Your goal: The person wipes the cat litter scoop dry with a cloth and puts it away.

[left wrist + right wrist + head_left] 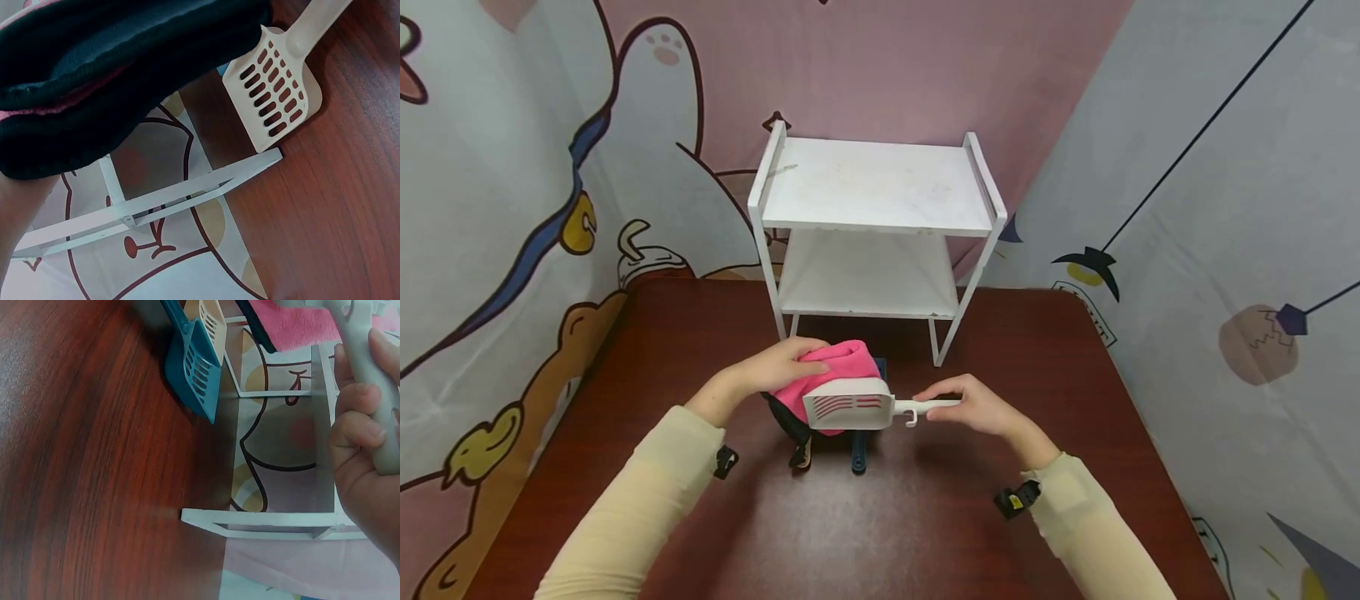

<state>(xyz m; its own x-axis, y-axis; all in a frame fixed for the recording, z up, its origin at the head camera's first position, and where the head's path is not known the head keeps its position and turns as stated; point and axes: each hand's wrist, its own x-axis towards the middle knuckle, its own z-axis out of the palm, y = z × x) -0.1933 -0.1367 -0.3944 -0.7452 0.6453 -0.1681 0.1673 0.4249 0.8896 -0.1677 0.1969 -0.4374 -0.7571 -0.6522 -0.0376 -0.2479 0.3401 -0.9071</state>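
My left hand grips a folded cloth, bright pink on one side and dark on the other. In the left wrist view the cloth's dark side fills the upper left. A white slotted litter scoop overlaps the cloth's front, its pink showing through the slots. My right hand holds that scoop by its handle, with fingers curled round it in the right wrist view. Lower, on the table, lie a blue litter scoop and a beige one, mostly hidden from the head view by the cloth and white scoop.
Behind the hands, a white two-tier shelf stands at the back of the dark red-brown table. Its legs come down close beyond the cloth. Cartoon-printed fabric hangs round the table's back and sides.
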